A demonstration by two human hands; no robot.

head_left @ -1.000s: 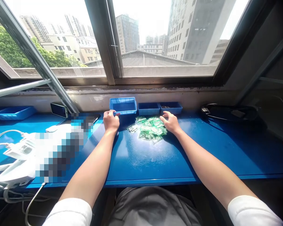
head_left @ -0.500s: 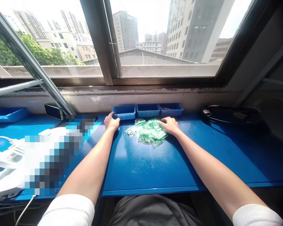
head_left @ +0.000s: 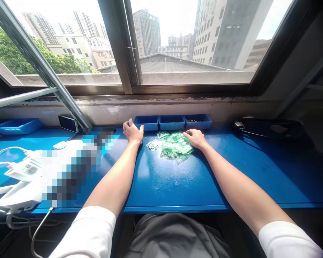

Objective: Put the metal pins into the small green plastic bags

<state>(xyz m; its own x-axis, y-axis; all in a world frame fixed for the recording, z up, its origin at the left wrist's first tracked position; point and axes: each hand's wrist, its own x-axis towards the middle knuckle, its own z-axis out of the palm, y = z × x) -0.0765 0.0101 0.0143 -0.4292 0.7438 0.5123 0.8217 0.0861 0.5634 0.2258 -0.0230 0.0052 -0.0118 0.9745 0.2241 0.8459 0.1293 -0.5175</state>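
Three blue bins stand in a row at the back of the blue table: a left bin [head_left: 146, 126], a middle bin [head_left: 172, 125] and a right bin [head_left: 198, 124] with small dark parts inside. My left hand [head_left: 133, 132] is at the left bin's outer end, thumb and fingers apart, with nothing seen in it. A pile of small clear and green packets [head_left: 174, 146] lies in front of the bins. At the pile's right edge rests my right hand [head_left: 195, 138], its fingers bent and apart, holding nothing that shows.
White power adapters with cables [head_left: 27, 168] and a pixelated area cover the table's left side. A phone [head_left: 68, 123] leans near a metal strut [head_left: 67, 102]. Another blue bin [head_left: 21, 126] stands far left. A black case [head_left: 271, 128] lies at the back right.
My left hand has loosened from the left bin's corner and spread its fingers. My right hand stays beside the packets. The whole view has shifted slightly.
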